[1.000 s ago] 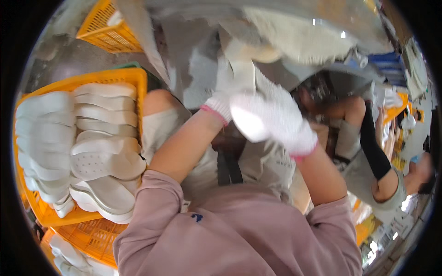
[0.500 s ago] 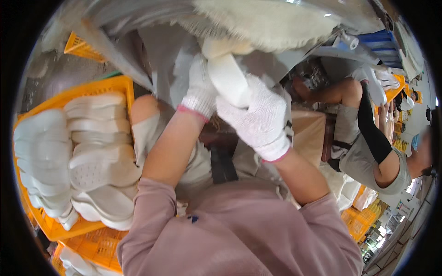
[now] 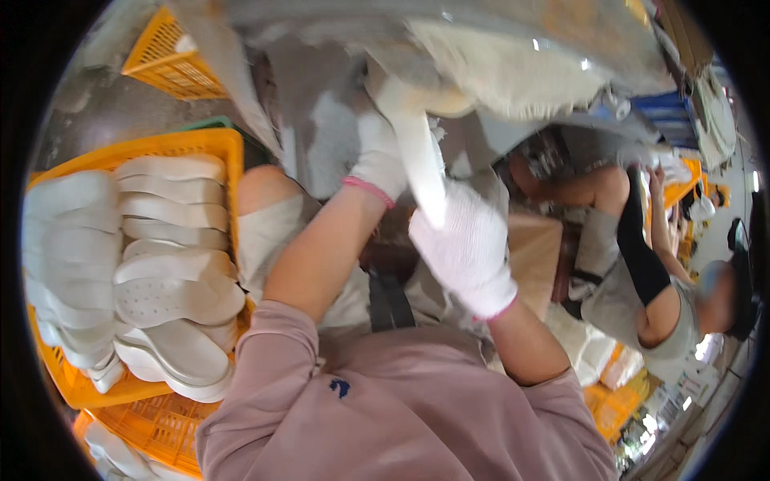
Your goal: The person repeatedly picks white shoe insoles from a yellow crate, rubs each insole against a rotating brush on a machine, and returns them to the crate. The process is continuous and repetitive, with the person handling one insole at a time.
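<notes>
A white shoe sole (image 3: 423,164) is held between my gloved hands, now turned nearly edge-on. My left hand (image 3: 378,152), in a white knit glove with a pink cuff, is closed on its left side; the fingertips are partly hidden. My right hand (image 3: 465,248), gloved the same way, grips the near end. The sole's far end reaches up to a pale tan rounded part (image 3: 445,100) under the grey machine housing (image 3: 337,20); whether they touch I cannot tell. Frayed cream cloth (image 3: 505,68) hangs over that housing.
At my left, an orange crate (image 3: 180,144) holds stacked white soles (image 3: 172,297). Another orange crate (image 3: 160,425) sits below it, and a third (image 3: 172,60) stands at the far left. A co-worker (image 3: 626,264) sits close at my right, beside white pieces.
The sole has turned from showing its broad face to nearly edge-on. My right hand has moved nearer and slightly right; my left has shifted right. The view has shifted a little.
</notes>
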Motion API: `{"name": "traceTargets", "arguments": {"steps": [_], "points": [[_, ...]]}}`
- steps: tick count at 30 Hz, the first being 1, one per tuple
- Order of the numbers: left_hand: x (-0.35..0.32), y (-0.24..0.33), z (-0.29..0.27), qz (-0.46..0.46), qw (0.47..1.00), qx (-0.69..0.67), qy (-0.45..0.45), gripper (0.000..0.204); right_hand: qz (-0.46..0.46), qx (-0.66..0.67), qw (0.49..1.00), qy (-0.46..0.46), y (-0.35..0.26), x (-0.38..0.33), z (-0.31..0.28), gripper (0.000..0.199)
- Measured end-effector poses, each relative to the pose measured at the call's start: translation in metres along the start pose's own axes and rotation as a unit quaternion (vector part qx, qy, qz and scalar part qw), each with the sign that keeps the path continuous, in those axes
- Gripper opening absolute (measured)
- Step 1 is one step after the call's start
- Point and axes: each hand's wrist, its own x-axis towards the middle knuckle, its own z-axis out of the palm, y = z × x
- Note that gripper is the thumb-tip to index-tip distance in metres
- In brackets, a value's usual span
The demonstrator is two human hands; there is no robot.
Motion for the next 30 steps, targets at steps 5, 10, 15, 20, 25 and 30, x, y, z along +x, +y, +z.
{"name": "traceTargets", "arguments": {"steps": [5, 10, 15, 20, 25, 30], "points": [[-0.016, -0.01, 0.016, -0.071, 0.994, -0.032, 0.079, 0.068, -0.053, -0.064, 0.996, -0.024, -0.003, -0.014, -0.015, 0.02], [-0.056, -0.045, 0.009, -0.118, 0.993, -0.018, 0.022, 0.077, 0.036, -0.027, 0.995, -0.09, 0.008, -0.058, -0.024, 0.059], [-0.039, -0.025, 0.017, 0.08, 0.989, 0.089, 0.088, 0.055, 0.254, 0.611, 0.75, -0.005, 0.021, -0.053, -0.006, 0.039], [-0.063, 0.007, 0.013, 0.104, 0.643, 0.751, -0.11, 0.034, 0.248, 0.618, 0.745, 0.043, 0.063, -0.099, 0.012, 0.039], [-0.231, 0.038, 0.019, 0.393, 0.52, 0.758, -0.002, 0.031, 0.351, 0.248, 0.903, 0.008, 0.186, -0.218, -0.001, 0.04], [-0.371, 0.154, 0.02, 0.396, 0.156, 0.85, 0.311, 0.031, 0.263, -0.073, 0.957, -0.096, 0.231, -0.241, -0.012, 0.042]]}}
